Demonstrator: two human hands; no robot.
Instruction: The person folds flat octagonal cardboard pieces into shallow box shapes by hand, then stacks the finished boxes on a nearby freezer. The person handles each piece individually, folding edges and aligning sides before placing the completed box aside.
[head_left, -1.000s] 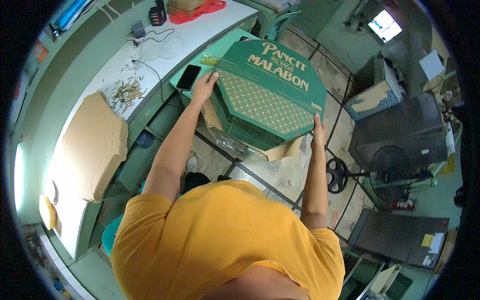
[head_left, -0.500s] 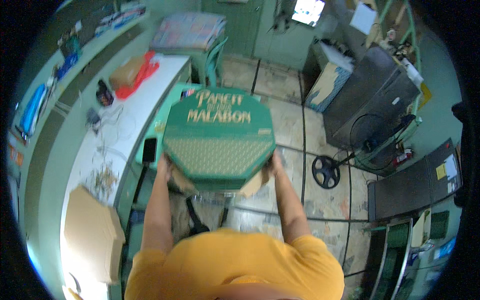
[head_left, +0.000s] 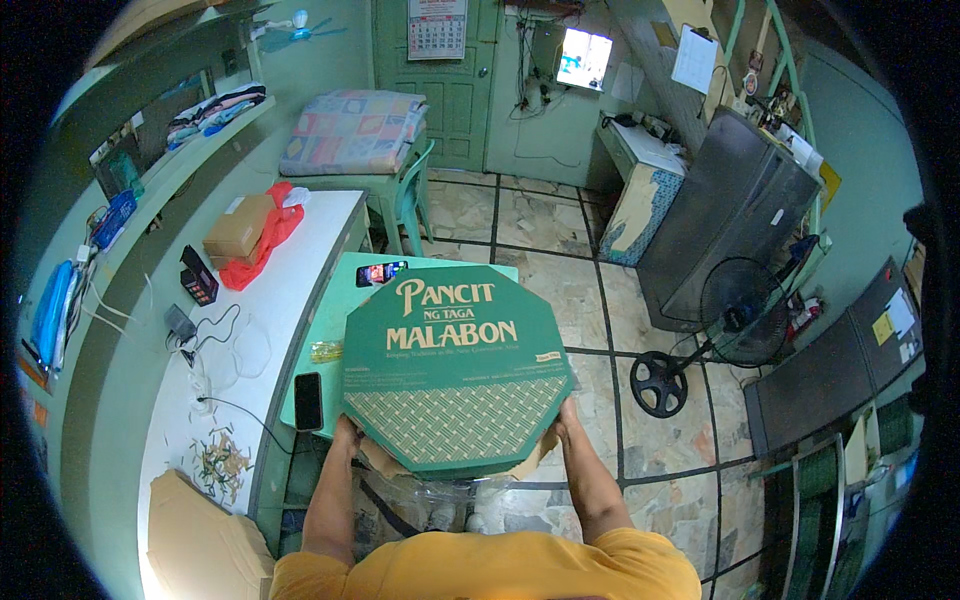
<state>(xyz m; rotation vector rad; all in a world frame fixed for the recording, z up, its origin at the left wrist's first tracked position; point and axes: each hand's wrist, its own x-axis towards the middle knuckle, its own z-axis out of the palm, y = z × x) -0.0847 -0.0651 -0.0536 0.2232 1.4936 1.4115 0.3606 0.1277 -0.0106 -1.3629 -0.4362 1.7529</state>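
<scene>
In front of my body is a large green octagonal cardboard box [head_left: 455, 360], its lid printed with pale lettering and a woven pattern. My left hand [head_left: 346, 434] grips its near left side, and my right hand [head_left: 568, 414] grips the near right side. Both sets of fingers are mostly hidden beneath the box. Brown cardboard [head_left: 540, 456] pokes out below its lower edge, and something clear like plastic shows under that. The box's far part overlaps a light green table [head_left: 350, 272]. Beside my left hand, a dark phone [head_left: 309, 402] lies on that table; a second phone [head_left: 382, 273] with a lit screen is behind the box.
Along the left runs a white counter [head_left: 290, 270] with a small brown carton [head_left: 239, 226], cables, a pile of small scraps [head_left: 221, 466] and flat brown cardboard [head_left: 200, 545]. A standing fan [head_left: 738, 315] is on the tiled floor at right, near a dark refrigerator [head_left: 715, 215].
The box now appears lower in the picture, nearer my body, still between both hands. My view has tilted up, showing more of the door and far wall.
</scene>
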